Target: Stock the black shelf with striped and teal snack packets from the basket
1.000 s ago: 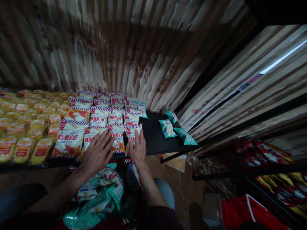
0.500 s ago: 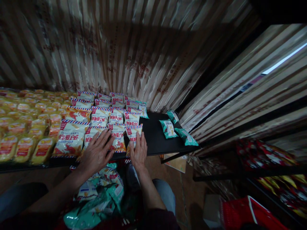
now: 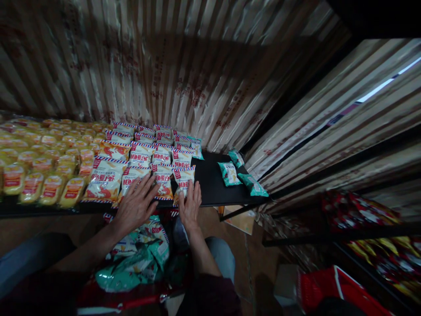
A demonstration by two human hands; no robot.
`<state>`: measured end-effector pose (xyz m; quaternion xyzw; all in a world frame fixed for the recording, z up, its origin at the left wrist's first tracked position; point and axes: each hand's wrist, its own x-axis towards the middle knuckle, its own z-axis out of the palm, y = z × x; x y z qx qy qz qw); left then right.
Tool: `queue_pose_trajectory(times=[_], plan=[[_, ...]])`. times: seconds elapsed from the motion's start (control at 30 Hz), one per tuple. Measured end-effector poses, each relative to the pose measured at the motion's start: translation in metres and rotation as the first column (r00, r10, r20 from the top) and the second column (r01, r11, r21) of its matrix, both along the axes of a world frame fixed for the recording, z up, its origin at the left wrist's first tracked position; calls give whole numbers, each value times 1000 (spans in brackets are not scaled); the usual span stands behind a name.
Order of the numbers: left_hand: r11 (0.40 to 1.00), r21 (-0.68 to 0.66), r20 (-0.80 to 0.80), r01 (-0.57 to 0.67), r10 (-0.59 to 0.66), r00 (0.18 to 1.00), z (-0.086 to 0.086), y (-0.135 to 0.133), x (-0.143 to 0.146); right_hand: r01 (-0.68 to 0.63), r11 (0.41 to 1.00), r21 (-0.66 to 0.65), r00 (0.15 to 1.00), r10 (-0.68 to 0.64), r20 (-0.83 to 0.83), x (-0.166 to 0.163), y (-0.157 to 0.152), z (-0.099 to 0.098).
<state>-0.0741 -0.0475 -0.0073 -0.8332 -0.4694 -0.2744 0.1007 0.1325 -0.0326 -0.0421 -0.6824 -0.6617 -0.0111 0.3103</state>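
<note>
Both hands flat on the front row of red-and-white packs at the shelf (image 3: 213, 188) edge. Left hand (image 3: 136, 204) spread, fingers open, pressing on a pack (image 3: 131, 180) just ahead of it; right hand (image 3: 190, 204) open too, palm down on the end pack (image 3: 182, 177), gripping nothing. Packs lying flat, long axes running away from the hands toward the back wall, row upon row. Off to the right of the right hand, bare black shelf, then three green packs (image 3: 230, 172) well apart. Far left of the left hand, yellow packs (image 3: 42, 162) crowded together. Below the wrists, a red basket (image 3: 121, 298) full of green and red-white packs.
</note>
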Motion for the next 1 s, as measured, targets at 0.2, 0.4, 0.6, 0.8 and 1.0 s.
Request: queue_pose_trajectory(times=[0.2, 0.4, 0.6, 0.8, 1.0], plan=[[997, 23, 83, 74, -76, 994, -2, -28, 4, -13, 994, 104, 1000, 10, 24, -1, -21, 3], [977, -97, 85, 191, -183, 979, -20, -72, 11, -132, 985, 114, 988, 140, -69, -9, -73, -2], [986, -165, 223, 18, 19, 975, -43, -117, -5, -331, 942, 49, 937, 335, -102, -24, -119, -16], [843, -327, 452, -427, 536, 713, -69, -133, -47, -18, 997, -79, 1000, 16, -24, 0, -119, -39], [802, -548, 504, -238, 544, 671, -107, -121, -50, 5, 959, -284, 996, -32, -87, 10, -109, -69]])
